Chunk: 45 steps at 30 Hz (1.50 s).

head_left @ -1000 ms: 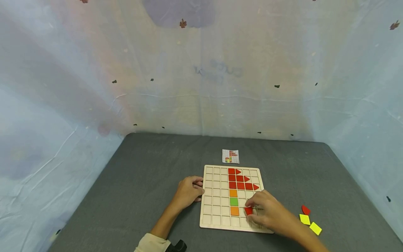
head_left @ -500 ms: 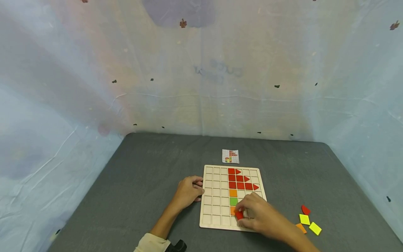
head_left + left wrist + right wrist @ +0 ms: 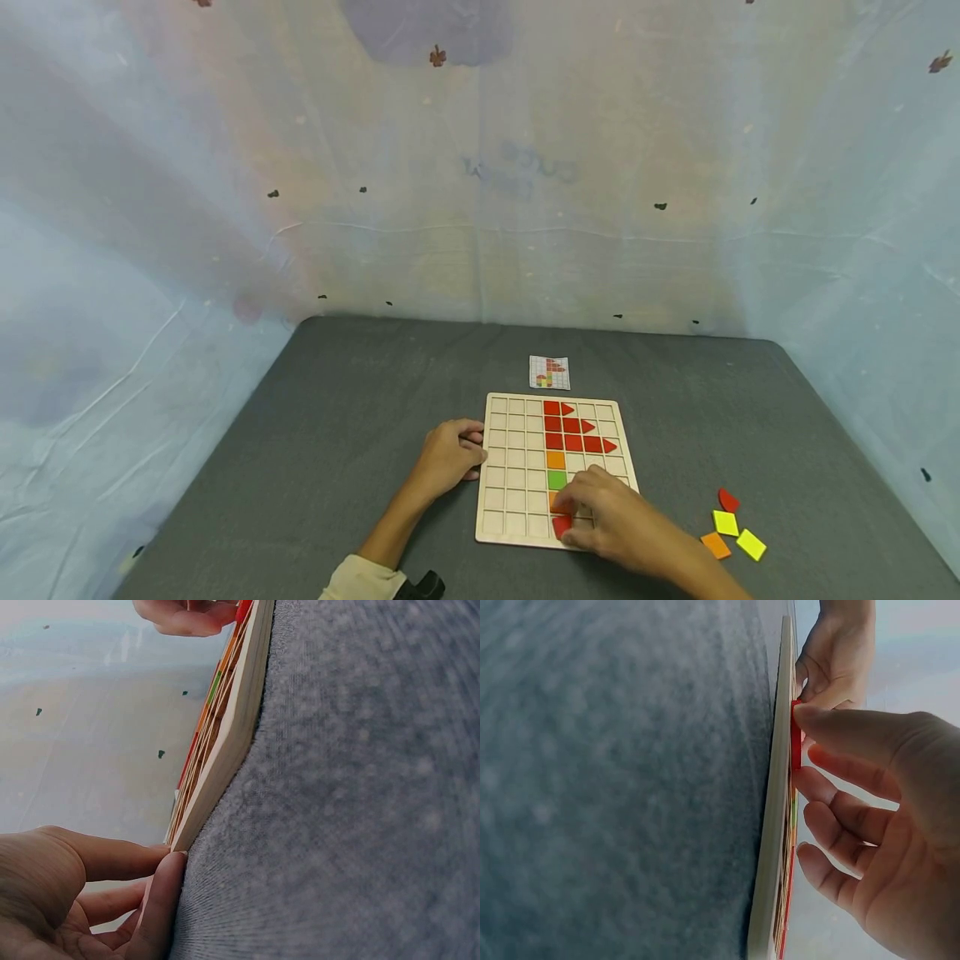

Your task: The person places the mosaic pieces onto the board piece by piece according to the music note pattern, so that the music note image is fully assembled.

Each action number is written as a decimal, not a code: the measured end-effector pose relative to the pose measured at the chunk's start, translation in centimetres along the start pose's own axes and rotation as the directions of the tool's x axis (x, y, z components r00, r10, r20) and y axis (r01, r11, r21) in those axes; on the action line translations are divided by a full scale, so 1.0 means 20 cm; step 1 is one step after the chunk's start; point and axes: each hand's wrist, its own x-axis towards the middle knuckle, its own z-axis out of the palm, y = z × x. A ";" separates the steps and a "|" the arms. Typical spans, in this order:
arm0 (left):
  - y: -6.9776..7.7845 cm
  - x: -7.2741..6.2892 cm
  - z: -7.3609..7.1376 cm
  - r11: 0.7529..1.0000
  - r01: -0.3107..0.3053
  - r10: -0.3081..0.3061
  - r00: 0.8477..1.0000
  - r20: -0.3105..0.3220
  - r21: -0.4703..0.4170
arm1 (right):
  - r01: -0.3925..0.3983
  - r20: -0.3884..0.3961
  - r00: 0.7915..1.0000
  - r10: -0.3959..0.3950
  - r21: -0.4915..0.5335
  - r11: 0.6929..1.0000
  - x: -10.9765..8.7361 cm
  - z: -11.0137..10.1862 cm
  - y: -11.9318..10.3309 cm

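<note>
Head view shows the wooden board [image 3: 515,500] lying flat on the grey worktop [image 3: 360,400]. At the board's left edge, the left hand [image 3: 444,457] pinches the rim between thumb and finger, presumably to steady it; a hold so far to the side leaves the cells uncovered. Over the board's near row, just below an orange square [image 3: 552,500] partly hidden by fingers, the right hand [image 3: 611,512] has its grip pinching a red piece [image 3: 561,526]. Per the right wrist view, thumb and fingertip take that piece by opposite edges, about level with the board, which probably helps line it up with the grid; whether it sits inside a cell I cannot tell. Just beyond the board's far edge lies a printed card [image 3: 549,372], seemingly put there to be read without blocking the grid. Well to the board's right, two yellow squares [image 3: 725,522], an orange tile [image 3: 716,546] and a rounded red tile [image 3: 728,500] lie loose, likely for the right hand's easy reach.
</note>
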 end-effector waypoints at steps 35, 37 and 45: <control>0.00 -0.01 0.00 1.000 0.003 -0.003 1.000 -0.007 0.003 | 0.029 -0.021 0.999 -0.027 0.082 0.996 -0.02 -0.02 0.04; 0.00 0.00 0.00 1.000 0.006 -0.006 1.000 -0.008 0.001 | 0.026 -0.037 0.999 -0.022 0.105 0.994 -0.03 -0.03 0.06; 0.00 0.00 0.00 1.000 0.007 -0.007 1.000 -0.002 -0.004 | 0.008 -0.125 0.992 0.011 0.146 0.989 -0.13 -0.09 0.12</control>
